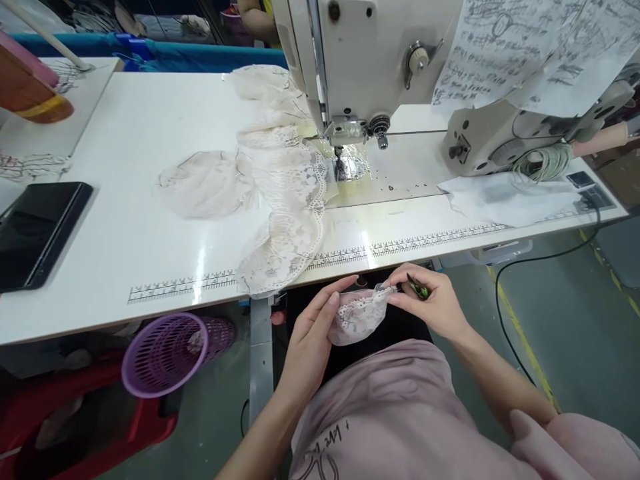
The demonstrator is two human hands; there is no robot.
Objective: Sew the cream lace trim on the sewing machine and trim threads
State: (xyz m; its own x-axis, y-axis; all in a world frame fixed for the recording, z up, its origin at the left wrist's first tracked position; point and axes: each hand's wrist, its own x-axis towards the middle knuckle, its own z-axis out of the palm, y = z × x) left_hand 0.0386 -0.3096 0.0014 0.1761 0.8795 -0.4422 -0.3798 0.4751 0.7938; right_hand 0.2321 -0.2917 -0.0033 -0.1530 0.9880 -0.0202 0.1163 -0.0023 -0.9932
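A small white lace piece [361, 319] is stretched between my two hands over my lap, just off the table's front edge. My left hand [313, 333] is closed on its left end, thumb against the fingers. At the other end, my right hand [433, 300] pinches the lace edge with thumb and forefinger. Thread snips [418, 287] with green and black parts are tucked in that same hand. On the table, a larger white lace fabric [295, 200] lies left of the needle of the sewing machine [370, 67] and hangs slightly over the front edge.
A printed ruler [400, 244] runs along the edge of the white table [125, 233]. A black phone-like device [43, 233] lies at left. Below stands a purple basket [165, 387] beside a red stool-like object [135, 433]. White cloth [510, 197] and green cord [543, 162] lie at right.
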